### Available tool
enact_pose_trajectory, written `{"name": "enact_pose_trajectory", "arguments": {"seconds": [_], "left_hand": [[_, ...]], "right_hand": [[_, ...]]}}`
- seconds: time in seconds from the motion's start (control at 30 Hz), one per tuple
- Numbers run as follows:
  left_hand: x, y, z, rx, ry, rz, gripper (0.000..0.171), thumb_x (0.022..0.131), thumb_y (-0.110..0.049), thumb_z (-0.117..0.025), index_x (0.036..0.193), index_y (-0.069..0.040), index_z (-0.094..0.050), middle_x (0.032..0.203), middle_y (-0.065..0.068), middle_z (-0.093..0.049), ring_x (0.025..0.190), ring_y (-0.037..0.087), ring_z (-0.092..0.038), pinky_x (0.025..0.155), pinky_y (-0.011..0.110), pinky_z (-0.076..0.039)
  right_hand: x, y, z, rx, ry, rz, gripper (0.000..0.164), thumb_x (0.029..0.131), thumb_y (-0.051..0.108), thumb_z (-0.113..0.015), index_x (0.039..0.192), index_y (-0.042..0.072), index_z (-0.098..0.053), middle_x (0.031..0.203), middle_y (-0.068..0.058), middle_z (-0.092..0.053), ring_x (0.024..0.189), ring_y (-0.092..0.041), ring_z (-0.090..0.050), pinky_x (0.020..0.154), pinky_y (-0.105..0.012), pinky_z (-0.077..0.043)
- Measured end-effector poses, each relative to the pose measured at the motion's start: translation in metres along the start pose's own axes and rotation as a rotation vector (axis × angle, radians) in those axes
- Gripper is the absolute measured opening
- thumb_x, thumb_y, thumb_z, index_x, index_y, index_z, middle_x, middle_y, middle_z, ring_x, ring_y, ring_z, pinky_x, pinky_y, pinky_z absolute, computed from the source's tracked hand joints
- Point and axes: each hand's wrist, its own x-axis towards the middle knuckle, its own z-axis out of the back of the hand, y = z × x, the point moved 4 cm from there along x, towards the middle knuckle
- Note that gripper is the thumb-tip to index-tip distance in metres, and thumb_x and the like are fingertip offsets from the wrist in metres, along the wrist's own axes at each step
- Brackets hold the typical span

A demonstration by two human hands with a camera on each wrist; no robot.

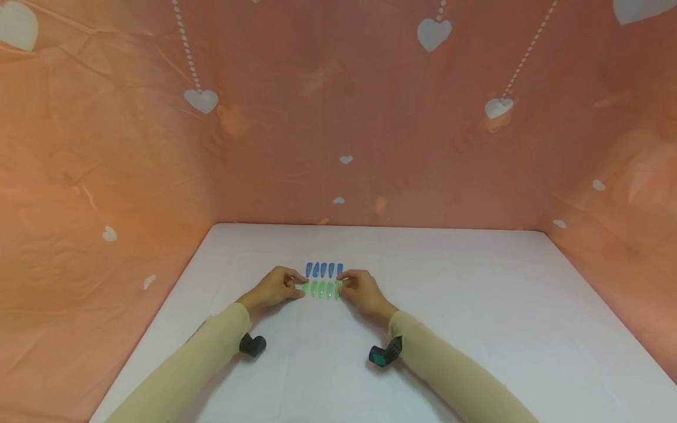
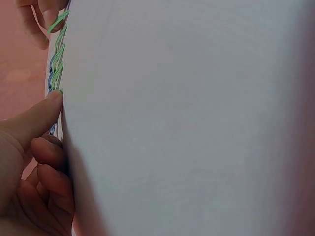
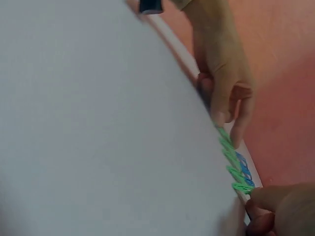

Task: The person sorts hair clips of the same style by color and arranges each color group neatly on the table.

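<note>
A row of narrow green teardrop-shaped clips (image 1: 321, 289) lies on the white table, with a row of similar blue clips (image 1: 324, 270) just beyond it. At the left end, my left hand (image 1: 275, 287) pinches the outermost green clip (image 1: 305, 286) between thumb and fingertips. My right hand (image 1: 364, 291) pinches the green clip at the right end (image 1: 337, 292), its fingers partly covering it. In the left wrist view that right-end clip (image 2: 58, 21) looks tilted. The right wrist view shows the left hand (image 3: 224, 81) at the far end of the green row.
The white table (image 1: 476, 282) stretches out on both sides of the clips. Orange cloth (image 1: 338, 117) with white hearts hangs behind and at the sides. A dark wrist device sits on the left sleeve (image 1: 252, 345) and another on the right sleeve (image 1: 386, 352).
</note>
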Motion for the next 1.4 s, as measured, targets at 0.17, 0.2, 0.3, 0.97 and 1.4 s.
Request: {"name": "enact_pose_trajectory", "arguments": {"seconds": [0.17,0.2,0.3,0.97,1.4], "left_hand": [[0.001,-0.002,0.001,0.014,0.0,-0.021,0.034,0.09,-0.009,-0.075,0.123,0.0,-0.07,0.064,-0.002,-0.044,0.066,0.013,-0.043,0.066,0.026,-0.038],[0.001,-0.002,0.001,0.015,0.0,-0.023,0.034,0.09,-0.009,-0.074,0.123,0.0,-0.07,0.064,-0.002,-0.044,0.066,0.013,-0.043,0.066,0.026,-0.038],[0.001,-0.001,0.0,0.017,0.0,-0.024,0.034,0.09,-0.009,-0.074,0.123,0.0,-0.07,0.064,-0.002,-0.044,0.066,0.013,-0.043,0.069,0.027,-0.038],[0.004,0.001,0.0,0.021,-0.007,-0.025,0.033,0.09,-0.01,-0.075,0.121,-0.001,-0.071,0.064,-0.003,-0.045,0.068,0.013,-0.044,0.081,0.03,-0.039],[0.002,0.003,0.0,-0.006,-0.005,0.013,0.035,0.09,-0.012,-0.075,0.124,-0.003,-0.07,0.066,-0.002,-0.045,0.069,0.014,-0.044,0.082,0.032,-0.04]], "right_hand": [[-0.003,0.006,-0.001,-0.117,-0.029,0.046,0.028,0.089,0.002,-0.066,0.116,-0.002,-0.069,0.094,-0.011,-0.068,0.077,-0.013,-0.057,0.072,-0.025,-0.048],[-0.004,0.006,-0.001,-0.134,-0.038,0.044,0.028,0.089,0.003,-0.065,0.117,-0.002,-0.069,0.094,-0.01,-0.068,0.076,-0.012,-0.056,0.071,-0.024,-0.047],[-0.004,0.006,-0.004,-0.181,-0.061,0.034,0.031,0.088,0.004,-0.064,0.118,-0.001,-0.07,0.093,-0.008,-0.068,0.072,-0.011,-0.054,0.067,-0.023,-0.045],[-0.004,0.013,-0.006,-0.287,-0.083,0.007,0.028,0.086,0.004,-0.065,0.113,-0.001,-0.072,0.091,-0.008,-0.066,0.082,-0.018,-0.056,0.078,-0.033,-0.047],[-0.003,0.01,-0.007,-0.274,-0.109,-0.002,0.029,0.084,0.002,-0.065,0.112,-0.001,-0.073,0.089,-0.008,-0.067,0.082,-0.017,-0.057,0.078,-0.032,-0.048]]}}
